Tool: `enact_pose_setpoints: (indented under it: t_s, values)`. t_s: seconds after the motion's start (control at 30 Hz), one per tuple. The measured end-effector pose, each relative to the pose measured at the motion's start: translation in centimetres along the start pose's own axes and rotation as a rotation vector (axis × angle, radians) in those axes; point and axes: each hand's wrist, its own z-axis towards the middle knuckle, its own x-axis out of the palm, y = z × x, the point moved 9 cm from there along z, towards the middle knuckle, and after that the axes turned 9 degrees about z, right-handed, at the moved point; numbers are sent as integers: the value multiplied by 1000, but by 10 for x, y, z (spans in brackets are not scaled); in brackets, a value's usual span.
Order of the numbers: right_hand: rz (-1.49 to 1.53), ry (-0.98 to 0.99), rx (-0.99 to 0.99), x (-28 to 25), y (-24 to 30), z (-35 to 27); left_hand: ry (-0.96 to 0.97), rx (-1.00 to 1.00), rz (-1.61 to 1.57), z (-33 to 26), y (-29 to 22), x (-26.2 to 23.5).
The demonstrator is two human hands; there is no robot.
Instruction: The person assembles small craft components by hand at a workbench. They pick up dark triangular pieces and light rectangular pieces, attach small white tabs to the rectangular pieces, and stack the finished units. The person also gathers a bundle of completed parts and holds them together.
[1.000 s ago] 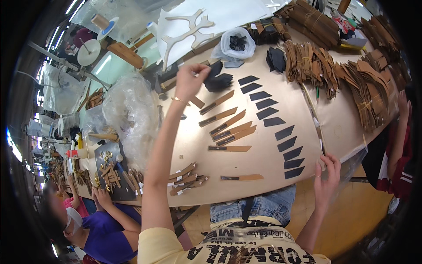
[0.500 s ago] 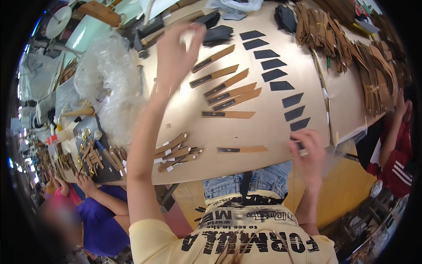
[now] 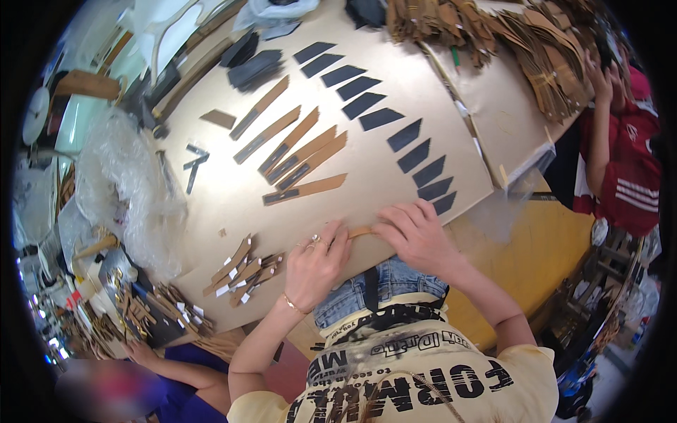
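Observation:
At the near edge of the table, my left hand and my right hand pinch the two ends of a brown leather strip. Its middle shows between my fingers; both ends are hidden. Beyond my hands lie several brown leather strips with dark bands at one end, fanned out. Black slanted pieces form a long row from the far middle down to beside my right hand. To the left of my left hand is a loose pile of brown strips with white tags.
Small dark strips and a brown piece lie at left. Black stacks sit further back, bundled brown strips at far right. Clear plastic wrap covers the left side. A person in red and one in purple work nearby.
My left hand has come down from the far left to the near edge. My right hand has moved left from beside the black row. Both now hold the brown strip that lay alone.

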Motion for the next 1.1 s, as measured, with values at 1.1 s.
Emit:
enact_pose_setpoints:
  t_s: [1.1]
  values:
    - [706, -498, 835, -46, -94, -88, 244, -214, -713, 60, -58, 38]
